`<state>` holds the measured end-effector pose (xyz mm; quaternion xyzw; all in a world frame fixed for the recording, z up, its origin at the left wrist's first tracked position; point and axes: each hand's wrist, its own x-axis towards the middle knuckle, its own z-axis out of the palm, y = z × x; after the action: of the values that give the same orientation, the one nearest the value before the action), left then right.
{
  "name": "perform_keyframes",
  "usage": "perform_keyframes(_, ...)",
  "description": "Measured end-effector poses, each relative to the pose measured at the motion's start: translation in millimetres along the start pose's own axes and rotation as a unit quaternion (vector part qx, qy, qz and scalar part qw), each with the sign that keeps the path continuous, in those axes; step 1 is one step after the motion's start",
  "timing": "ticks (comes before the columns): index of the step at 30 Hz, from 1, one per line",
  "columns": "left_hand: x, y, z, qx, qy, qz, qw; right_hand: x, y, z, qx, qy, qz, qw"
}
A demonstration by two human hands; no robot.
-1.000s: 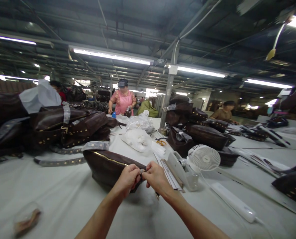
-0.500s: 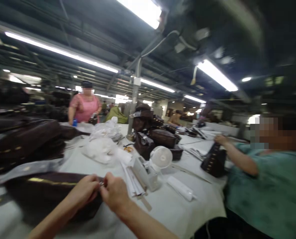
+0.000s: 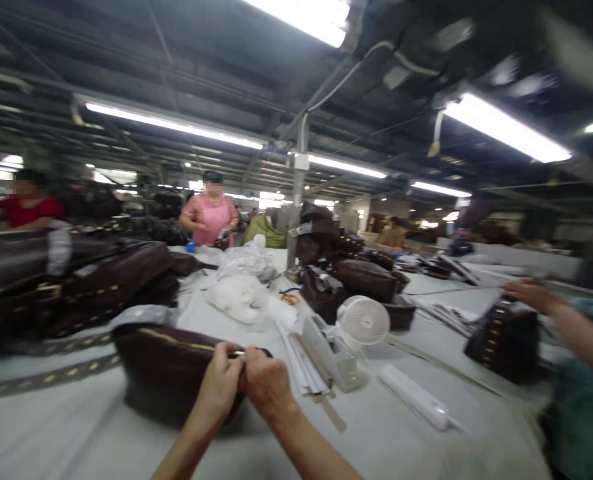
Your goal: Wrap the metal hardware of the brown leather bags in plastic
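1. Pinching the top edge of a dark brown leather bag [image 3: 164, 377], the left hand [image 3: 219, 378] and right hand [image 3: 269, 385] are together, clamped on the same spot at the end of a gold-coloured strip [image 3: 186, 342]. The fingers hide exactly what they grip.
2. Resting on the white-covered surface [image 3: 51, 433] directly below the hands, the bag seems placed so that the surface takes its weight, leaving the fingers free for the edge.
3. Lying just left of the bag, a studded strap [image 3: 51, 377] stretches along the surface. A white desk fan [image 3: 363, 321] stands to the right, beside a stack of papers [image 3: 301, 363], apparently within easy reach.
4. Holding a studded bag [image 3: 506, 343] upright, a co-worker's hand [image 3: 529, 292] works well apart at the right.
5. Reading any brand or label is impossible; none is legible.
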<state>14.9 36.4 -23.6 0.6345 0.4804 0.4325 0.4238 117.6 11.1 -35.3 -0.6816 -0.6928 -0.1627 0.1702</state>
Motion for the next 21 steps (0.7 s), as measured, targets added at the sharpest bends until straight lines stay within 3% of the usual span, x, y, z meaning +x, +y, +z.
perform_keyframes(3, -6.4, -8.5, 10.2, -0.040, 0.007, 0.006, 0.999, -2.6, 10.0, 5.5, 0.026, -0.013, -0.010, 1.000)
perform_keyframes(7, -21.8, -13.6, 8.4, 0.088, 0.031, 0.059, 0.994, -6.9, 24.4, -5.8, 0.064, -0.040, -0.054, 0.996)
perform_keyframes(10, -31.9, -9.4, 2.5, 0.129, 0.029, 0.058, 0.990, -3.3, 35.0, -22.0, 0.146, -0.073, -0.102, 0.981)
perform_keyframes(15, -34.0, -3.6, -5.4, 0.068, 0.020, 0.034, 0.997, 18.7, 41.9, -37.8, 0.299, -0.120, -0.089, 0.942)
perform_keyframes(19, -36.6, -7.7, -1.3, 0.083, 0.044, 0.031, 0.995, 35.5, 36.6, -39.1, 0.421, -0.254, 0.007, 0.871)
perform_keyframes(21, -38.9, -11.5, 4.3, 0.104, 0.060, 0.036, 0.992, 42.6, 34.8, -38.4, 0.439, -0.296, 0.007, 0.848)
